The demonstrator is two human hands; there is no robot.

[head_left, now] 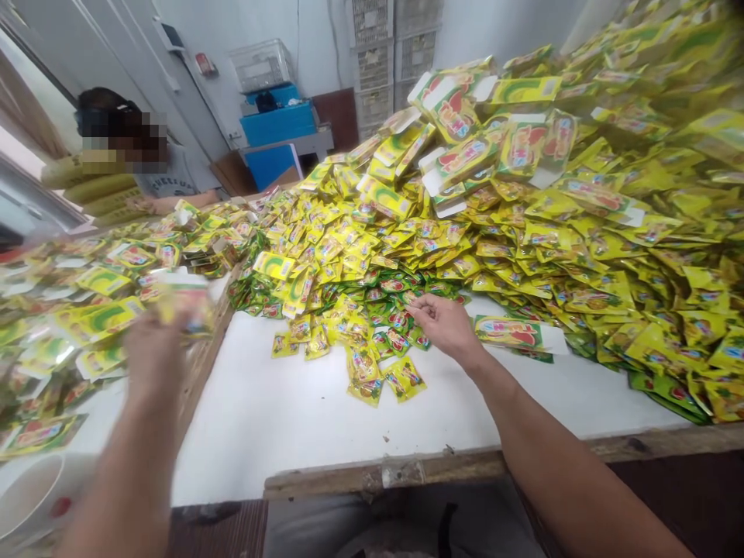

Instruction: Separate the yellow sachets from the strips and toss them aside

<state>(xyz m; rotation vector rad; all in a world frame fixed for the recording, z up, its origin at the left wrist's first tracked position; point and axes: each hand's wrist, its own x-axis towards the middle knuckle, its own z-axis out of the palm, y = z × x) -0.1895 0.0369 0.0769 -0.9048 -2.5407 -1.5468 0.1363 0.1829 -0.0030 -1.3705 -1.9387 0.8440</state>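
My left hand, smeared by motion, is closed around a small yellow printed carton over the left part of the table. My right hand is at the foot of the heap, thumb and fingers pinched together. Whether a sachet is between those fingertips I cannot make out. Green sachets lie right beside the fingertips. Several yellow sachets are spread just to the left on the white tabletop. A flattened-looking yellow and green carton lies just right of my right wrist.
A large heap of yellow sachets rises at the right, with cartons on top. More cartons cover the left side beyond a wooden strip. A white bucket stands near left. A person sits at the far left.
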